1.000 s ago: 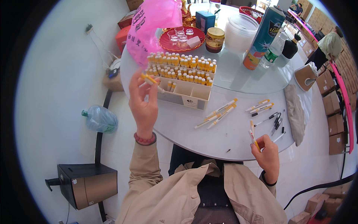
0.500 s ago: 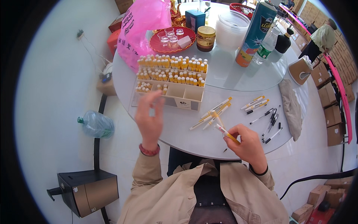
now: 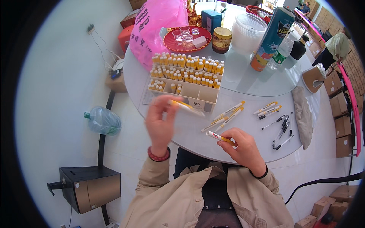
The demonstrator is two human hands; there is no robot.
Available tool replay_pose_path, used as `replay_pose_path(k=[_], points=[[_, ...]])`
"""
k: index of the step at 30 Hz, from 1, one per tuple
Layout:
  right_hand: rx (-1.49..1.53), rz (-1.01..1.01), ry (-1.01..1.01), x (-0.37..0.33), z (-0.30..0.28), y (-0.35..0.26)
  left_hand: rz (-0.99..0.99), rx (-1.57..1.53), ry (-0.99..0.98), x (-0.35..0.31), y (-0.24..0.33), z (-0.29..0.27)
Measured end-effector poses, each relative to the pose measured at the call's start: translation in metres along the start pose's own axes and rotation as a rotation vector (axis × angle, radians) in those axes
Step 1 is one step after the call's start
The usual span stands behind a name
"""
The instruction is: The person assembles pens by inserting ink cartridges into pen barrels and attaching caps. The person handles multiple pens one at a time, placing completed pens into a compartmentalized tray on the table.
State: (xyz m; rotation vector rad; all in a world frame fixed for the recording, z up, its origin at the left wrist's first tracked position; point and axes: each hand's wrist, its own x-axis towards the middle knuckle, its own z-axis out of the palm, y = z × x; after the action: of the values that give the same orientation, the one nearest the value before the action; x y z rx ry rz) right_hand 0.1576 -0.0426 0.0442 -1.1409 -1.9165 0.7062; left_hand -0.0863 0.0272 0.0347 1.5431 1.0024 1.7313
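A white and yellow pen (image 3: 189, 108) is pinched at its yellow end in my left hand (image 3: 160, 121), just in front of the pen organizer; hand and pen are slightly blurred. My right hand (image 3: 243, 147), closer to the table's front edge, grips another white and yellow pen (image 3: 215, 136) with its white end pointing left. The cream organizer (image 3: 208, 94) holds rows of upright pens with white tips. Its front row has two compartments without pens at the right. Loose yellow and white pens (image 3: 229, 118) lie in a small pile beyond my right hand.
More yellow-white pens (image 3: 268, 109) and several black-capped clear pens (image 3: 282, 127) lie to the right, beside a grey cloth (image 3: 303, 119). Behind stand a spray can (image 3: 272, 40), a plastic bottle (image 3: 279, 54), a jar (image 3: 221, 40), a red tray (image 3: 173, 45) and a pink bag (image 3: 156, 30).
My left hand, with no pen visible in it before, now holds one. My right hand keeps its pen, which now points more level to the left. The view has shifted slightly.
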Motion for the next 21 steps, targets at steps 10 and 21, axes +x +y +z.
replay_pose_path(k=[10, 21], points=[[0.002, 0.008, -0.02, -0.006, 0.004, 0.006, 0.283, 0.572, 0.187, 0.049, -0.009, -0.023], [0.002, -0.012, -0.019, -0.008, 0.0, 0.01, 0.432, 0.852, -0.035, 0.047, -0.028, -0.009]])
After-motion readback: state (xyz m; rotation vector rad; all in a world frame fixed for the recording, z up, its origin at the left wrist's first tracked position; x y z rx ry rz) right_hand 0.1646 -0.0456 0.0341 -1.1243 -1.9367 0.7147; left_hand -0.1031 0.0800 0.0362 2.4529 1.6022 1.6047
